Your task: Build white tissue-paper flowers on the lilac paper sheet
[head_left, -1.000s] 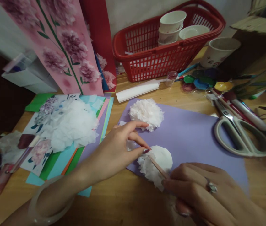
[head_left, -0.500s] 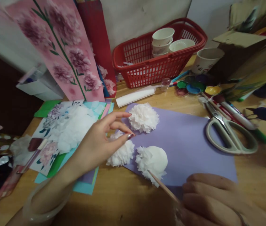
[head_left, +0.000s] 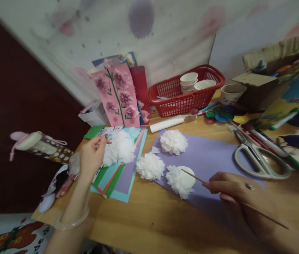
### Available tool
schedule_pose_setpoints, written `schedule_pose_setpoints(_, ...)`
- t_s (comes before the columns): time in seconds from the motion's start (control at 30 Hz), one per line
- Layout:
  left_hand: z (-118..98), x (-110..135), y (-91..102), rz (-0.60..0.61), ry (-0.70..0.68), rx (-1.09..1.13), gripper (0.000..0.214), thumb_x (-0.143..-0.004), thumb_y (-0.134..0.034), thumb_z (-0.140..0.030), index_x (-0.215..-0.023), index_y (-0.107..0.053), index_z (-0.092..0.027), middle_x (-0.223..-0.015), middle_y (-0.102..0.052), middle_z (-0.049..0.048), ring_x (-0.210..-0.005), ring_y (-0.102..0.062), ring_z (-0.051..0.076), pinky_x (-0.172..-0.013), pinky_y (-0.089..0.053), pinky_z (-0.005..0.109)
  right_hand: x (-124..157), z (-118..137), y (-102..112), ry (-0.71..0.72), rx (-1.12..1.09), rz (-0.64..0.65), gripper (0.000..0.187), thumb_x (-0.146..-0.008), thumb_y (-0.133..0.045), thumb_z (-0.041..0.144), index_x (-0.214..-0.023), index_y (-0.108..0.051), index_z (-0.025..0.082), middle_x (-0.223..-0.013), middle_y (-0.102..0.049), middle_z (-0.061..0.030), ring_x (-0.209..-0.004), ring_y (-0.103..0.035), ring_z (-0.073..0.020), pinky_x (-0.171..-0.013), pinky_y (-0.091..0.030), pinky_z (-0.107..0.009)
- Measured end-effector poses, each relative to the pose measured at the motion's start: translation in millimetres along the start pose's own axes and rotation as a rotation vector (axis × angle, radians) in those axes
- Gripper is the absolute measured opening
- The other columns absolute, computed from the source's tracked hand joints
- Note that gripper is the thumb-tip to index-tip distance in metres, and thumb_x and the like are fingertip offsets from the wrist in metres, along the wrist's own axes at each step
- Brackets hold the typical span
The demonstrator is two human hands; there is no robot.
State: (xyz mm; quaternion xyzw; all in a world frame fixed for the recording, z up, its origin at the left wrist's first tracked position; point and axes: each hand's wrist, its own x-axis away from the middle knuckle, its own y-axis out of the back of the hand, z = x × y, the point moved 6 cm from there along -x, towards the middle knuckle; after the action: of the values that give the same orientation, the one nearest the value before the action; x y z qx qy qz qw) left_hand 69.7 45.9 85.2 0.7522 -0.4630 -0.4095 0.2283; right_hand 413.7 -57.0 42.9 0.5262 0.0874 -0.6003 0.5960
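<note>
My left hand (head_left: pixel 92 157) reaches to the left and pinches the edge of a loose pile of white tissue pieces (head_left: pixel 120 148) lying on a stack of coloured paper (head_left: pixel 117 176). My right hand (head_left: pixel 234 192) holds a thin wooden stick (head_left: pixel 191 175), its tip resting on a white tissue flower (head_left: pixel 181 180) on the purple sheet (head_left: pixel 213 155). A second tissue flower (head_left: pixel 150 166) lies at the sheet's left edge, and a third (head_left: pixel 173 141) sits further back on the sheet.
Large scissors (head_left: pixel 260 160) lie on the right of the purple sheet, with markers (head_left: pixel 267 141) and paint pots (head_left: pixel 222 116) behind. A red basket (head_left: pixel 177 100) holds paper cups. A pink flower card (head_left: pixel 117 95) leans on the wall. The table's edge runs along the left.
My left hand let go near the tissue flowers and moved left to the tissue pile. The view pulled back and up. The stick's tip stays at the nearest flower.
</note>
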Motion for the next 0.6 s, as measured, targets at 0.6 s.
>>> schedule_pose_setpoints(0.6,26.1,-2.1,-39.0,0.064,-0.072,-0.103,0.006,-0.071,-0.066,-0.024,-0.074,-0.069,-0.019,-0.086,-0.069,0.0063,-0.084,-0.063,0.025,-0.088,-0.046,0.038,-0.3,0.3,-1.4,0.148,0.047,-0.088,0.018,-0.097,-0.039,0.013,-0.093,-0.055,0.02,-0.062,-0.061,0.0017,-0.042,-0.054,-0.0098,-0.042,-0.038,-0.021)
